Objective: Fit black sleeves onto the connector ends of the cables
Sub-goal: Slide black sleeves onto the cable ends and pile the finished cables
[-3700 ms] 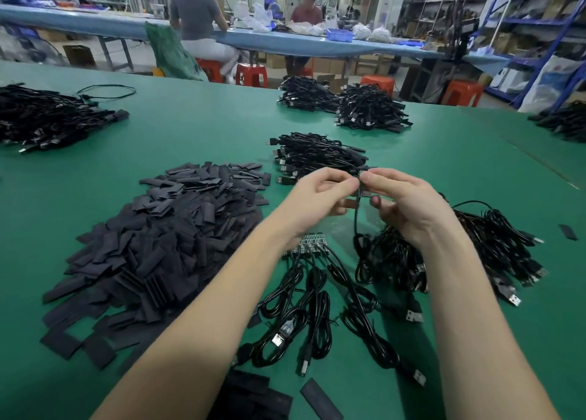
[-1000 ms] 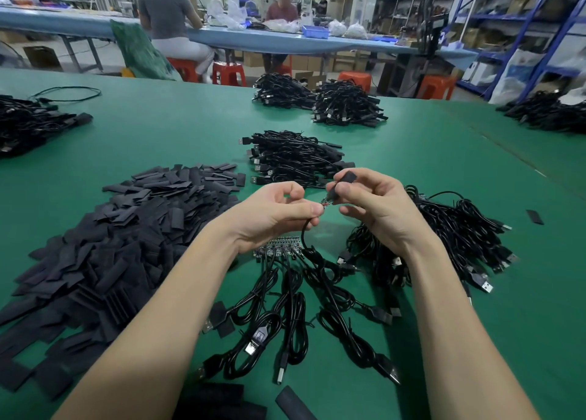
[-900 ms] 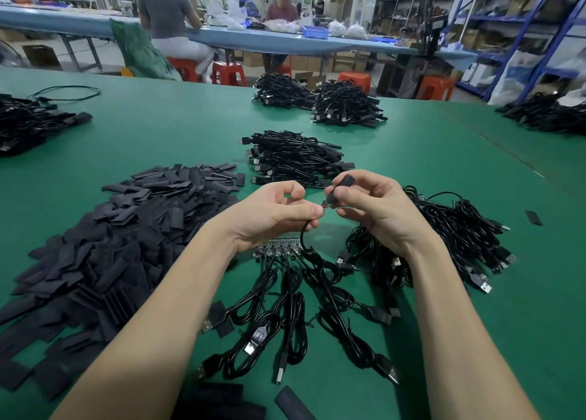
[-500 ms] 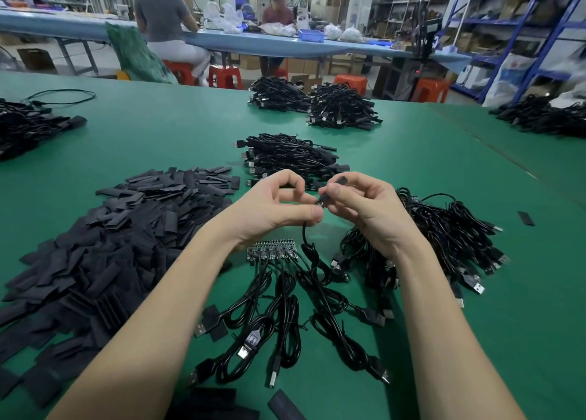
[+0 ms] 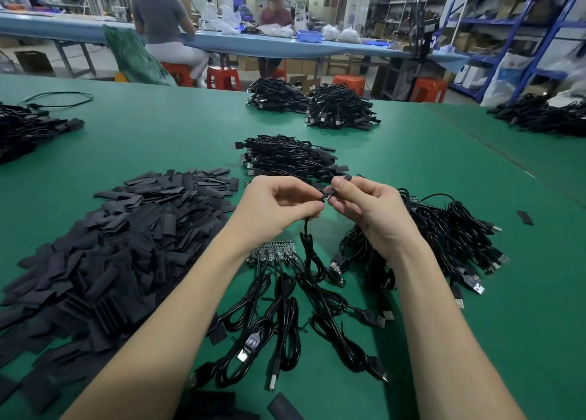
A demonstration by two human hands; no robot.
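While the left hand (image 5: 279,210) pinches the cable (image 5: 309,245) just below its connector, the right hand (image 5: 364,209) pinches a black sleeve (image 5: 336,187) at that tip, both raised above the circuit strip (image 5: 272,254) on the bench (image 5: 412,166). Keeping sleeve and connector in line should help it slide on. Wrists angle inward, fingers curled.

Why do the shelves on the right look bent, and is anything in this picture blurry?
Head view: the wide-angle lens bows the blue shelving and the table edge; overhead light is even, with soft shadows beneath the arms; the right hand and left hand are sharp, while the far cable pile at the right edge is smeared.
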